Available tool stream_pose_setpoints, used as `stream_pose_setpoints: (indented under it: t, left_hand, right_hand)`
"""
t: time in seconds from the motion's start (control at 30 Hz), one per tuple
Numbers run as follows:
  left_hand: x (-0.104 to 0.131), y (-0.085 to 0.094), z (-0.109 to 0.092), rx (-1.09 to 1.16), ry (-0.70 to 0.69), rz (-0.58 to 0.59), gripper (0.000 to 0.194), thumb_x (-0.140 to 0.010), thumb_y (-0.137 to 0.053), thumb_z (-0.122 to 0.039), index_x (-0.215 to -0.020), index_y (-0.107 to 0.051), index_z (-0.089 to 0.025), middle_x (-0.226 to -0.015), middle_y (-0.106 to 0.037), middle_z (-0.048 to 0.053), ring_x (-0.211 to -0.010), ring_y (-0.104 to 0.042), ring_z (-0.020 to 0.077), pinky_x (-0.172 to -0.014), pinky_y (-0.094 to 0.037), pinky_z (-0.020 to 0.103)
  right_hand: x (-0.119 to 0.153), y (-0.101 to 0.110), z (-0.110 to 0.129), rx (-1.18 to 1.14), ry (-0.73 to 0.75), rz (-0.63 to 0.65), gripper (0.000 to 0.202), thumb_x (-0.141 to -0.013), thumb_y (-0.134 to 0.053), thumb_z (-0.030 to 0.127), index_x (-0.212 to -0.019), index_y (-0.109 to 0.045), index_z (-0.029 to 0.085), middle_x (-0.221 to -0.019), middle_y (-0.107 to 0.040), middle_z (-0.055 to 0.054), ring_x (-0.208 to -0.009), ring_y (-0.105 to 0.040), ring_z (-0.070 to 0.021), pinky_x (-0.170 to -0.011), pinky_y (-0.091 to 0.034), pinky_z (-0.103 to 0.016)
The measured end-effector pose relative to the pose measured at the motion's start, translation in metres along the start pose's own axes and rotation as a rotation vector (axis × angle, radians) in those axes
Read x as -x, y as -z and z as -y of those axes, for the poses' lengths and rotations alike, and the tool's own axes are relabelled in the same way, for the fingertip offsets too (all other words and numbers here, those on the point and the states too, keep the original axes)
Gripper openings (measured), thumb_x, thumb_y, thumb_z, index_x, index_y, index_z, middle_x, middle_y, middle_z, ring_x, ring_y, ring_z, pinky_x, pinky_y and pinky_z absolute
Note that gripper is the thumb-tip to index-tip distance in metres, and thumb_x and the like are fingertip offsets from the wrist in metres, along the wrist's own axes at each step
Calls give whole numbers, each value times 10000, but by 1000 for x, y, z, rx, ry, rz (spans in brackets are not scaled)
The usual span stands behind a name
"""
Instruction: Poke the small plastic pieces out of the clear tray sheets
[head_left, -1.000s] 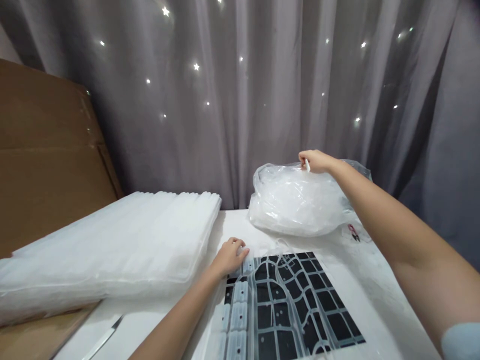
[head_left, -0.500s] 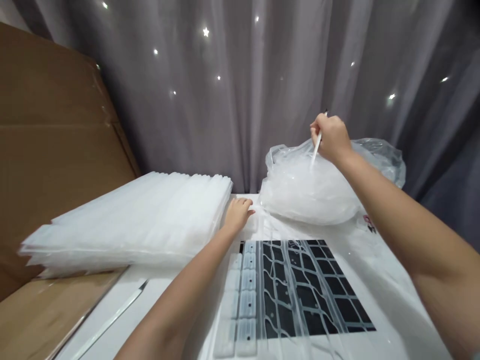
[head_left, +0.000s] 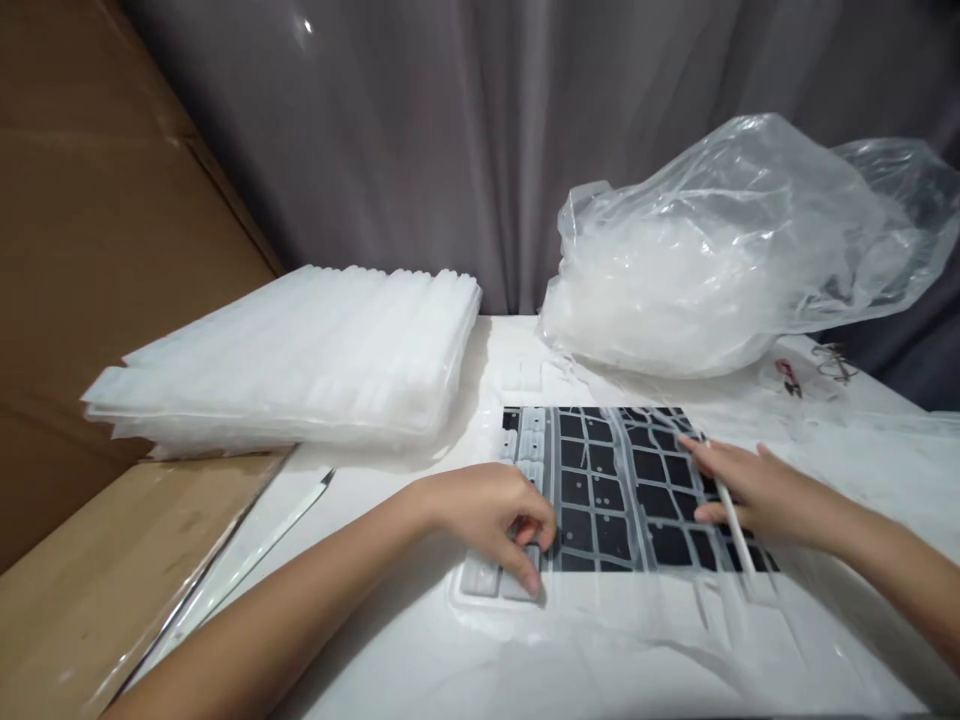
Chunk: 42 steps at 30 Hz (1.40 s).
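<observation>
A translucent moulded plastic sheet (head_left: 634, 470) lies over a black backing (head_left: 611, 535), with a grid of openings and a column of small rectangular pieces at its left. My left hand (head_left: 499, 515) is over the lower part of that column, its fingers curled and the thumb low, closed about one translucent plastic piece (head_left: 531, 555). My right hand (head_left: 765, 495) rests at the right side of the sheet with its fingers stretched leftward. A slim white pen-like tool (head_left: 735, 525) is held in it, slanting down toward the table.
At the left is a thick stack of white translucent sheets (head_left: 315, 350) beside a cardboard box (head_left: 90, 250). A long pale tool with a dark tip (head_left: 262, 545) lies before it. Behind right stands a clear plastic bag (head_left: 690, 270) of whitish material, near small red-handled clippers (head_left: 787, 377).
My right hand has come down from above the bag to the sheet's right side, still with the white tool. My left hand has moved nearer, onto the column of pieces. The view has tilted down.
</observation>
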<state>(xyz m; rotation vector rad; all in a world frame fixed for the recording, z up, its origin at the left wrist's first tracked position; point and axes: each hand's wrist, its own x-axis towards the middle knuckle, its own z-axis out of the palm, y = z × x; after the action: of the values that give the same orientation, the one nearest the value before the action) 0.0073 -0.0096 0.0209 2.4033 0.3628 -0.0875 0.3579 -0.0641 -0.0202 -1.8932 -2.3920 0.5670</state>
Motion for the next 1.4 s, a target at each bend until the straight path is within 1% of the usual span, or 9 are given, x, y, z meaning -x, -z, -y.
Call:
stream_pose_setpoints:
  t: [0.17,0.27,0.4,0.6,0.87,1.07,1.17,1.3,1.4]
  left_hand:
    - [2,-8,-12,-158,-77,-2,427,-563,-842,-461,-875,-655,-236,-756,-635,-12,-686,-578,160,-581,-391,232]
    - [3,-7,-15,-234,-13,33,382,-620,-817,-449,-892,-652,-237,-680,-621,-27,-600,-558,148,-548,-359,237]
    - [2,-8,-14,-242,23,76,408,-629,-813,-451,-932,-637,-241,-558,-582,-62,-537,-552,138,-543,-343,235]
    - [0,-9,-10,-188,13,69,417,-603,-827,-445,-917,-639,-245,-558,-595,-75,-526,-563,130,-531,-340,236]
    - [0,-8,-13,-207,28,68,412,-617,-819,-440,-928,-635,-243,-570,-601,-69,-557,-580,144,-532,-350,237]
    - [-1,-13,-20,-164,-99,66,104,-717,-726,-206,-716,-623,-217,-629,-599,-36,-600,-547,131,-559,-358,234]
    - [6,0,-14,42,-128,55,122,-725,-657,-102,-661,-614,-197,-589,-510,-39,-544,-466,101,-524,-341,221]
    - [19,28,6,404,-90,-2,89,-771,-671,-188,-689,-639,-175,-539,-314,-64,-479,-345,79,-479,-304,214]
    - [22,35,13,478,-53,22,176,-825,-624,-283,-695,-603,-166,-565,-348,-52,-513,-354,92,-500,-318,221]
  right_hand:
    - [11,14,52,-170,104,-255,272,-858,-489,483,-983,-547,249,-956,-629,-122,-906,-568,-302,-752,-444,-431]
    - [25,-3,113,-566,137,-47,222,-935,-344,419,-993,-472,247,-803,-596,-33,-668,-526,-181,-602,-420,-302]
    - [28,-35,160,-634,115,183,113,-867,-429,275,-764,-437,232,-695,-530,17,-688,-489,-156,-590,-372,-250]
    - [21,-50,160,-609,38,146,127,-835,-432,287,-723,-448,229,-704,-538,11,-745,-515,-168,-624,-381,-251]
    - [21,-53,163,-562,211,163,128,-821,-382,276,-715,-412,212,-651,-519,14,-576,-492,-124,-556,-336,-244]
    - [22,-81,169,-292,206,7,64,-725,-392,162,-710,-360,215,-580,-439,24,-490,-341,-110,-493,-201,-270]
    - [19,-79,171,-236,150,76,108,-675,-433,145,-702,-354,215,-564,-392,39,-471,-232,-98,-475,-148,-268]
    - [17,-64,176,-260,110,174,137,-673,-453,156,-699,-331,213,-589,-390,38,-487,-225,-90,-474,-141,-253]
    - [16,-55,179,-282,89,227,141,-689,-456,153,-709,-330,213,-616,-413,30,-505,-286,-92,-482,-159,-246]
